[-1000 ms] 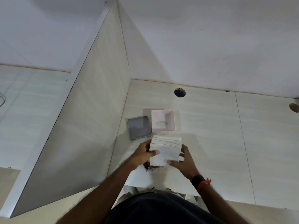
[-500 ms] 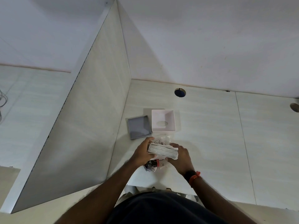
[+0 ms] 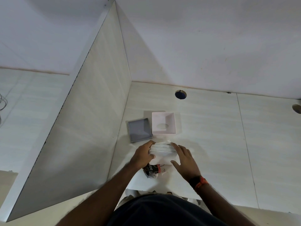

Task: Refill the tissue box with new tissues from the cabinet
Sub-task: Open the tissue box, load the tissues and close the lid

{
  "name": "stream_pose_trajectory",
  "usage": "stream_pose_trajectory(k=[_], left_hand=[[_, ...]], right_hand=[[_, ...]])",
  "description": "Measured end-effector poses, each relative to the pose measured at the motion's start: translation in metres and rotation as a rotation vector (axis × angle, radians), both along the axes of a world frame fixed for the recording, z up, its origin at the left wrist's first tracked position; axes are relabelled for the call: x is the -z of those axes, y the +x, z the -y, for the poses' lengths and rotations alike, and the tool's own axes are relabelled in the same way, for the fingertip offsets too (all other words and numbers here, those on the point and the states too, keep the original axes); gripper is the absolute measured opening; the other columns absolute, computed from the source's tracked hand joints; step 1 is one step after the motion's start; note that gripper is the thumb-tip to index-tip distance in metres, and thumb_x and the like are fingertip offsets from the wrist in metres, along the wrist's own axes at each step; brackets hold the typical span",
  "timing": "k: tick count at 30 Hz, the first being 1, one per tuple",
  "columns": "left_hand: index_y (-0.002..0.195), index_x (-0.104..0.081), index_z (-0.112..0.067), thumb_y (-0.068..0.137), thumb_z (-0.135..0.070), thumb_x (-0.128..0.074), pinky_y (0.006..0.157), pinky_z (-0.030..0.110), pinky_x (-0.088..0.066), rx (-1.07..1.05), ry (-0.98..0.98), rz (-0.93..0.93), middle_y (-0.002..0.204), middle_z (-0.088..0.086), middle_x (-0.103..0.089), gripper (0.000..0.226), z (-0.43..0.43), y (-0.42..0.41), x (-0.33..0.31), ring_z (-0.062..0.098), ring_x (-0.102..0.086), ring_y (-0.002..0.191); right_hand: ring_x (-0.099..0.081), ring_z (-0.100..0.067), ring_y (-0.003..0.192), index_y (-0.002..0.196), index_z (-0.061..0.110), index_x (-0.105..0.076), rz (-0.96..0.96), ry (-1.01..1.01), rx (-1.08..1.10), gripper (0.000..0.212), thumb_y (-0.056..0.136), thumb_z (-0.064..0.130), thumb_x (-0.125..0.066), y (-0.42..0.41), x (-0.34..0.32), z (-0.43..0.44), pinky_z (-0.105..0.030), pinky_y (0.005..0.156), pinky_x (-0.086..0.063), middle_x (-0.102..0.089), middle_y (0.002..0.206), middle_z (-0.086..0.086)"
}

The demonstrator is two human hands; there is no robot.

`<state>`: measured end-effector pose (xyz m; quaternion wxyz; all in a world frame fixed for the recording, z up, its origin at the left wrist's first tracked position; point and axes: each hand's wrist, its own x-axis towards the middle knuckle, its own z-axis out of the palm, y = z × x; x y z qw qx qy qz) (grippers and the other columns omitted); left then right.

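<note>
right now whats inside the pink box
The pink box looks empty: only its inner walls and floor with an oval opening show. The tissue stack sits outside, nearer the person.

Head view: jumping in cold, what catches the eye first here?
Both hands, left hand and right hand, clasp a white tissue stack at the desk's near edge. Just beyond sit the empty pink tissue box and, to its left, its grey lid. A crumpled dark wrapper lies under the stack.
</note>
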<state>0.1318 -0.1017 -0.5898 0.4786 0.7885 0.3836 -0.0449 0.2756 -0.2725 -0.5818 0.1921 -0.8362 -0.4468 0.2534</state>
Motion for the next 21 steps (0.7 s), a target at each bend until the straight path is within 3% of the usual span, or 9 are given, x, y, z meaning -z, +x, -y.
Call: stream_pose_trajectory(k=[3, 7, 12, 18, 21], left_hand=[[0.118, -0.056, -0.025, 0.078, -0.011, -0.073, 0.076, 0.026, -0.053, 0.033, 0.017, -0.012, 0.107, -0.001, -0.070, 0.046, 0.002, -0.003, 0.002, 0.017, -0.065, 0.093], [0.130, -0.048, -0.025, 0.078, -0.015, -0.073, 0.082, 0.029, -0.057, 0.029, -0.017, -0.038, 0.112, -0.001, -0.068, 0.059, 0.005, -0.008, 0.005, 0.018, -0.065, 0.096], [0.132, -0.045, -0.023, 0.077, -0.018, -0.074, 0.087, 0.031, -0.056, 0.044, 0.009, -0.027, 0.115, -0.001, -0.066, 0.062, 0.011, -0.013, 0.006, 0.019, -0.064, 0.101], [0.124, -0.051, -0.022, 0.077, -0.018, -0.071, 0.082, 0.017, -0.050, 0.023, 0.019, 0.017, 0.108, -0.009, -0.065, 0.051, 0.020, -0.023, 0.006, 0.010, -0.062, 0.097], [0.121, -0.055, -0.021, 0.076, -0.020, -0.072, 0.082, 0.017, -0.050, 0.031, 0.013, 0.014, 0.110, -0.005, -0.069, 0.049, 0.021, -0.028, 0.007, 0.011, -0.064, 0.099]], right_hand=[[-0.045, -0.019, 0.129, 0.151, 0.029, -0.027, -0.001, 0.030, 0.006, 0.075, 0.088, 0.031, -0.067, -0.001, -0.002, 0.000, -0.029, 0.099, -0.046, -0.046, 0.144, 0.001], [-0.041, -0.019, 0.129, 0.154, 0.031, -0.022, 0.030, 0.015, -0.021, 0.079, 0.088, 0.031, -0.066, -0.003, -0.002, -0.001, -0.030, 0.098, -0.048, -0.045, 0.142, 0.000], [-0.043, -0.019, 0.120, 0.152, 0.028, -0.030, 0.065, 0.016, -0.065, 0.066, 0.093, 0.030, -0.060, -0.010, 0.002, 0.002, -0.025, 0.097, -0.044, -0.051, 0.130, -0.002], [-0.044, -0.018, 0.116, 0.143, 0.022, -0.046, 0.036, -0.003, -0.129, 0.055, 0.091, 0.037, -0.060, -0.014, 0.004, 0.005, -0.026, 0.093, -0.048, -0.051, 0.126, -0.002], [-0.043, -0.018, 0.120, 0.137, 0.022, -0.051, 0.033, -0.050, -0.166, 0.051, 0.090, 0.039, -0.060, -0.016, 0.007, 0.005, -0.025, 0.093, -0.045, -0.050, 0.132, 0.000]])
